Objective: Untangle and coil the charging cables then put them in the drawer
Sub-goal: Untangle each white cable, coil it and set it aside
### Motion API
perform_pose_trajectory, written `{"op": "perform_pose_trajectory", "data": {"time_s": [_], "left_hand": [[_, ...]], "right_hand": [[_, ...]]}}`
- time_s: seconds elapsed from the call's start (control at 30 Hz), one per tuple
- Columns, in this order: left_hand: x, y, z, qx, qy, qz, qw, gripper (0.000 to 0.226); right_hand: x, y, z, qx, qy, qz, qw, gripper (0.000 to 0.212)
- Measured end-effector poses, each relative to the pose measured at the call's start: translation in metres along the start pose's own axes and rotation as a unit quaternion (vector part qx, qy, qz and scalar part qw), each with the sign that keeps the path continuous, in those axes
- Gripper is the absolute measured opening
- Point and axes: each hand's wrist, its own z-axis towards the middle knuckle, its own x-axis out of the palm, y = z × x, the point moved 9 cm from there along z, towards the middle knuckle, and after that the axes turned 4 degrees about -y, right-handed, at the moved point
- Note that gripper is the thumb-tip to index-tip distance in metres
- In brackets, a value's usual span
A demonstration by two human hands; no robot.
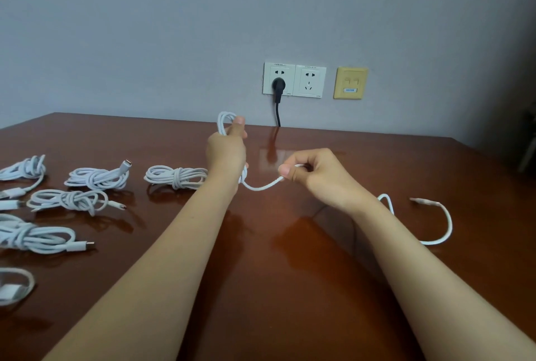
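Two bare forearms reach forward over a glossy dark-brown wooden table (290,273). Along the left side lie several bundled white charging cables (174,176), set apart from one another, the nearest cut off by the frame edge. To the right, the loose tail (443,224) of a white charging cable (261,187) curves across the tabletop. The right hand (313,175), fingers curled, pinches this cable between thumb and forefinger. A short slack span runs to the left hand (226,151), raised slightly farther off, which grips loops of the same cable in its fist. On the grey wall behind, a black plug (278,86) sits in a white double socket (294,79), beside a yellow data plate (350,83).
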Motion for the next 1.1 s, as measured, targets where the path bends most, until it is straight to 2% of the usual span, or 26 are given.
{"op": "perform_pose_trajectory", "data": {"time_s": [0.27,0.37,0.43,0.5,0.57,0.67,0.73,0.8,0.87,1.0,1.1], "left_hand": [[0.032,0.002,-0.023,0.013,0.123,0.137,0.983,0.058],[0.043,0.007,-0.034,-0.027,0.182,0.092,0.979,0.066],[0.052,0.011,-0.044,-0.076,0.234,0.047,0.968,0.068],[0.06,0.015,-0.053,-0.116,0.285,0.017,0.951,0.066],[0.064,0.017,-0.061,-0.125,0.335,0.037,0.933,0.064],[0.066,0.023,-0.069,-0.118,0.395,0.095,0.906,0.057],[0.066,0.027,-0.072,-0.118,0.423,0.134,0.888,0.042],[0.067,0.031,-0.072,-0.108,0.432,0.163,0.88,0.026],[0.068,0.032,-0.07,-0.098,0.425,0.175,0.883,0.026],[0.068,0.027,-0.058,-0.049,0.372,0.17,0.911,0.023],[0.062,0.023,-0.047,-0.033,0.314,0.159,0.935,0.029]], "right_hand": [[0.011,0.014,0.004,-0.044,-0.017,0.062,0.997,0.02],[-0.001,0.011,0.004,-0.042,-0.081,0.077,0.993,0.018],[-0.012,0.007,0.003,-0.03,-0.131,0.066,0.989,0.025],[-0.019,0.003,0.001,-0.008,-0.158,0.021,0.987,0.031],[-0.021,-0.004,0.002,0.021,-0.165,-0.006,0.986,0.033],[-0.017,-0.014,0.007,0.048,-0.128,0.009,0.991,0.023],[-0.013,-0.017,0.008,0.053,-0.094,0.023,0.994,0.027],[-0.011,-0.019,0.006,0.059,-0.079,0.072,0.993,0.031],[-0.014,-0.018,0.004,0.065,-0.079,0.109,0.989,0.032],[-0.019,-0.013,0.002,0.063,-0.089,0.157,0.982,0.027],[-0.019,-0.02,0.005,0.09,-0.099,0.179,0.975,0.022]]}}
